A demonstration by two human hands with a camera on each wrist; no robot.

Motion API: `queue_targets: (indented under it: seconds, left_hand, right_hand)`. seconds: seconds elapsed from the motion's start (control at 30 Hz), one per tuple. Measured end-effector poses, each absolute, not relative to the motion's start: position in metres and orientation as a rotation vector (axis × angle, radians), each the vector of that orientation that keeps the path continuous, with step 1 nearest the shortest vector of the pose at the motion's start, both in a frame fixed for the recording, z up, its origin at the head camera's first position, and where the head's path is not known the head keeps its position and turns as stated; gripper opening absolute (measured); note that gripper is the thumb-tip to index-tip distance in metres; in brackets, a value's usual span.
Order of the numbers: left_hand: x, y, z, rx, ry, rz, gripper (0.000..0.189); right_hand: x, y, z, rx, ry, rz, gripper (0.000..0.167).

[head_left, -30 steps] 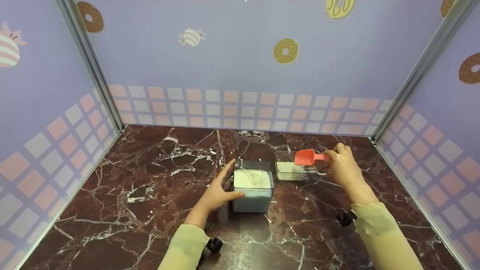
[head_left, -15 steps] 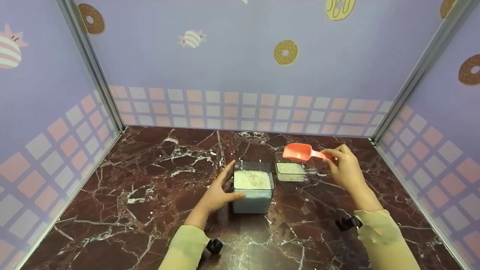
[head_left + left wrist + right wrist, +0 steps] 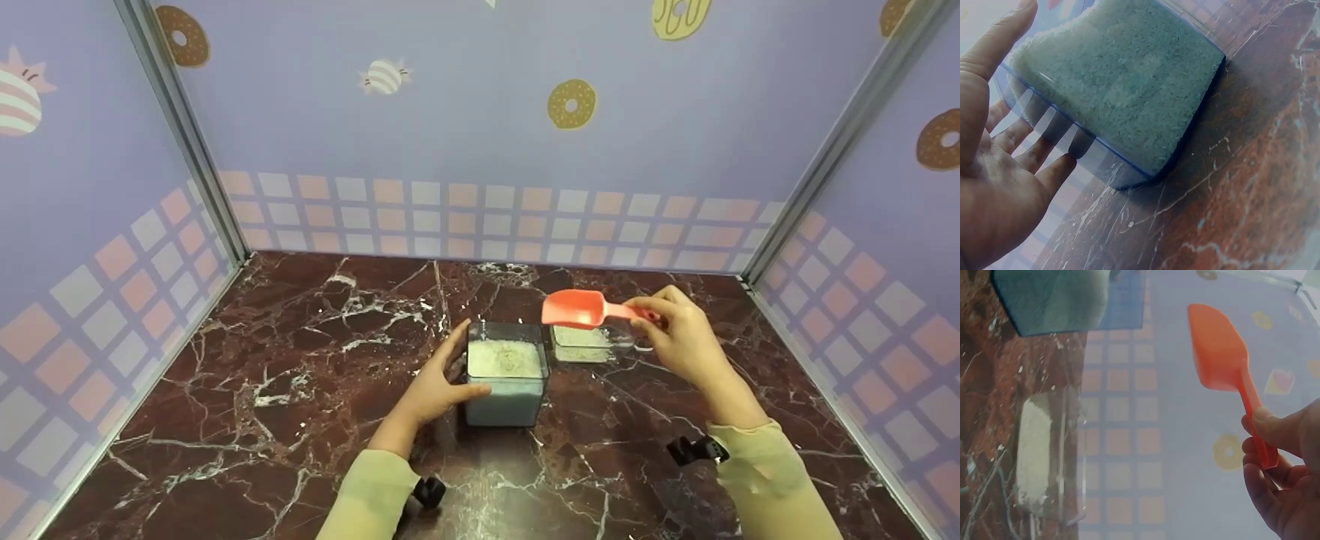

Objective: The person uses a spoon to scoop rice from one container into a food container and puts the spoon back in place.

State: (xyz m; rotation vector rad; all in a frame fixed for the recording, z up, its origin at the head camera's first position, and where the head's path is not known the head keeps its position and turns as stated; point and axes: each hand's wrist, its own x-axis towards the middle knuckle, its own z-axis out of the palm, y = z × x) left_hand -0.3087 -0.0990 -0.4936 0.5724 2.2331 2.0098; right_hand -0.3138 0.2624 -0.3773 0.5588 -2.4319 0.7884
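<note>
A tall clear box (image 3: 504,401) holds white rice (image 3: 506,358) and stands on the tabletop. My left hand (image 3: 435,382) holds its left side, thumb at the front wall and fingers along the side; through the clear wall in the left wrist view the fingers (image 3: 1030,152) touch it. My right hand (image 3: 682,334) grips the handle of a red-orange scoop (image 3: 574,309), raised with its bowl pointing left toward the box. No rice shows in the bowl. Below the scoop is a low clear container (image 3: 592,352) with some rice in it, right of the box.
The dark red marble tabletop (image 3: 300,420) has scattered grains near the box. Lilac panels (image 3: 480,127) enclose the back and both sides. Black wrist devices (image 3: 430,492) sit on both sleeves.
My right hand has lifted the scoop slightly from over the low container and moved it left toward the tall box. The left hand and the box stay in place.
</note>
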Motion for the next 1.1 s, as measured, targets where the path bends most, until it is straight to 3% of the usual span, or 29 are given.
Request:
queue_targets:
  seconds: [0.73,0.97,1.1]
  left_hand:
    - [-0.309,-0.099,-0.494,0.583,2.221,2.008,0.113]
    - [-0.310,-0.099,-0.495,0.602,2.208,2.019,0.113]
    - [-0.310,-0.099,-0.494,0.604,2.213,2.022,0.113]
  right_hand:
    - [-0.290,0.210,-0.335,0.961,-2.456,0.319,0.013]
    - [-0.285,0.189,-0.321,0.936,-2.540,0.114,0.001]
    - [-0.284,0.177,-0.314,0.909,-2.602,0.003,0.004]
